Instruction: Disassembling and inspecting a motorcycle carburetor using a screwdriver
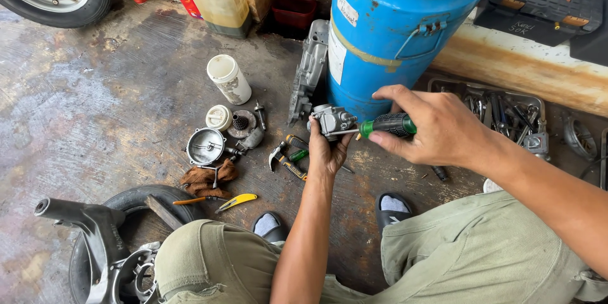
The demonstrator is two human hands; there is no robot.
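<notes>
Floor left: white jar (228,78), round metal bowl (205,146), brown rag (204,177), hammer (283,161). My left hand (327,152) clenched round carburetor (331,120), held up before blue drum (399,25). My right hand (437,128) grips screwdriver (386,126), shaft touching carburetor. Tool tray (506,111) far right.

- Left hand (327,152) gripped small grey metal carburetor body (332,120) from below.
- Right hand (437,128) held green-and-black-handled screwdriver (387,126), tip against carburetor.
- Big blue steel drum (405,22) just behind.
- Round metal bowl (205,146) and brown rag (206,178) lay on stained concrete floor (95,107).
</notes>
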